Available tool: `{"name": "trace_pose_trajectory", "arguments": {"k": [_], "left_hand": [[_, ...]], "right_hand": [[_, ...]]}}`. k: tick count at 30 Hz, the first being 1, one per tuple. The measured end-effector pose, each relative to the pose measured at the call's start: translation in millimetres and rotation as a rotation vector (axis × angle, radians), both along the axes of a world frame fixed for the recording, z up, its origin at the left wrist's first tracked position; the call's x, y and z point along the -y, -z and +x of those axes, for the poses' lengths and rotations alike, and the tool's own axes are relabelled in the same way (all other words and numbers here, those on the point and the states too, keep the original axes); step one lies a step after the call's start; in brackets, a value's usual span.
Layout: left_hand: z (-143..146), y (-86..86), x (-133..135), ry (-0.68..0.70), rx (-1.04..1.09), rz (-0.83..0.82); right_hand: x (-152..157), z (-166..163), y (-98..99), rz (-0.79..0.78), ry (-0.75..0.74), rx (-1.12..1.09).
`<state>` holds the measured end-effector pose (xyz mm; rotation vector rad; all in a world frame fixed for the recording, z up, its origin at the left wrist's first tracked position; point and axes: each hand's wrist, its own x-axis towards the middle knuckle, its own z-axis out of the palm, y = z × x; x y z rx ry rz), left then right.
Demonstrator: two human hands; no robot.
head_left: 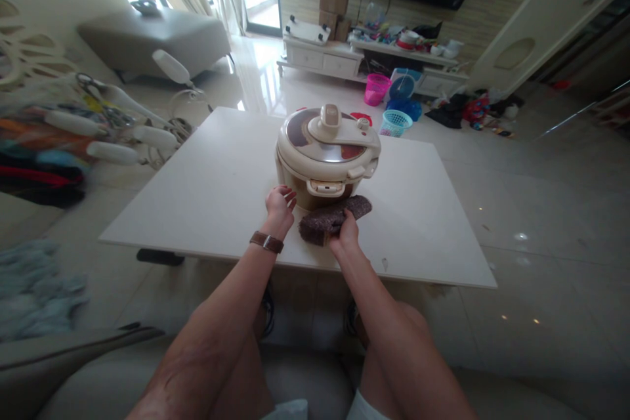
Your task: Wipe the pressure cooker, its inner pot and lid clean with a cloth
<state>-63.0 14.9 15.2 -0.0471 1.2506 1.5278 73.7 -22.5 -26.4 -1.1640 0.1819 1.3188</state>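
A cream pressure cooker point(327, 154) with its lid on stands near the front of a white table point(207, 197). My left hand point(279, 205), a brown watch on its wrist, has its fingers curled and rests against the cooker's lower left side. My right hand point(344, 231) grips a dark brown cloth point(331, 218) that lies on the table just in front of the cooker's base.
A drying rack with colourful clothes point(73, 138) stands to the left of the table. A grey bench point(152, 39) is at the back left. Behind the table are pink and blue baskets point(388, 105), a white TV cabinet point(344, 56) and floor clutter at the right.
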Motion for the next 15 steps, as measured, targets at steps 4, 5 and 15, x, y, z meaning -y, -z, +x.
{"name": "trace_pose_trajectory", "arguments": {"k": [4, 5, 15], "left_hand": [[0.9, 0.9, -0.1, 0.005, 0.003, 0.0], [1.0, 1.2, -0.2, 0.005, 0.002, -0.001], [0.2, 6.3, -1.4, 0.011, -0.024, 0.013]], "right_hand": [[0.6, -0.3, -0.6, -0.017, -0.004, -0.014], [0.6, -0.6, -0.9, -0.02, 0.0, -0.013], [2.0, -1.5, -5.5, -0.012, 0.007, -0.008]]}}
